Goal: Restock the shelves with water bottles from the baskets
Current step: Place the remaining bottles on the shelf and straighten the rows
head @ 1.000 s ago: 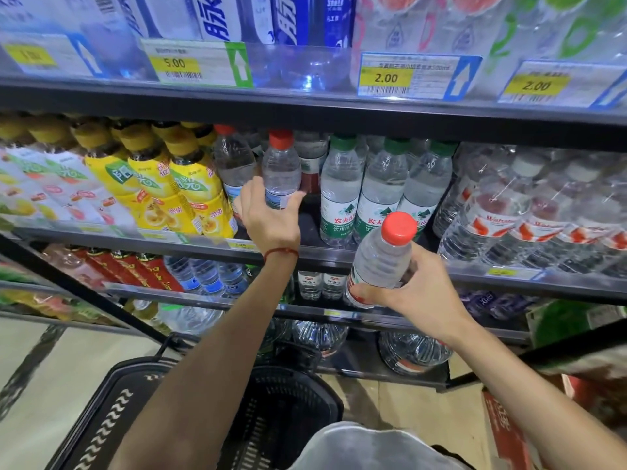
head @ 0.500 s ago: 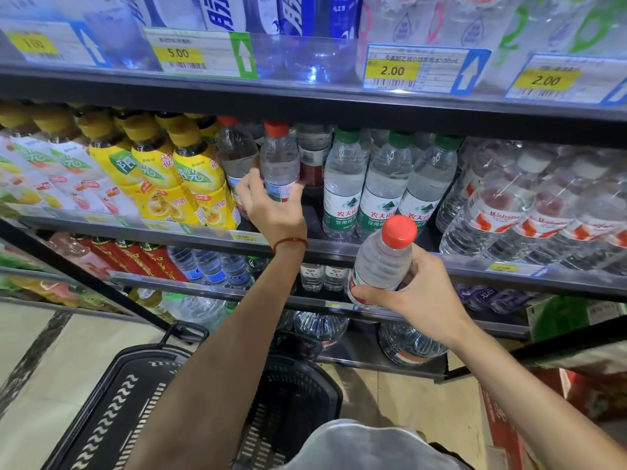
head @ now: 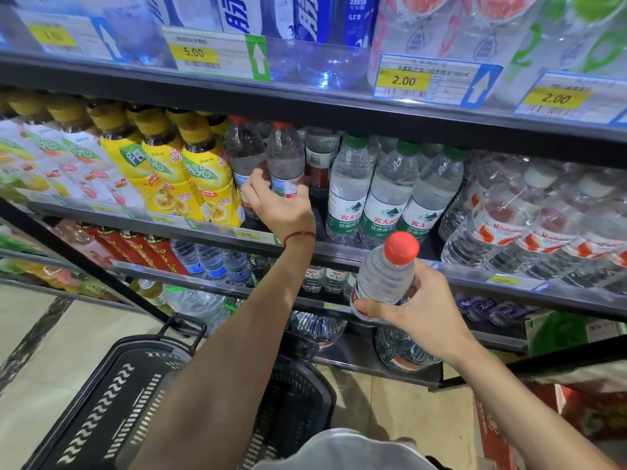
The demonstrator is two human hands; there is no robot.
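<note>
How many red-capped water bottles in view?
3. One held bottle in the right hand; a second bottle gripped by the left hand on the middle shelf; a third bottle standing just left of it. More may be hidden behind.

dark shelf point(head: 342, 254), yellow tea bottles point(head: 200, 174), green-capped water bottles point(head: 386, 195)

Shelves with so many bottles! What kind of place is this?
Most likely a shop's drinks aisle: yellow price tags line the shelf edges, green-capped water bottles stand in neat rows, and a black shopping basket waits below.
</note>
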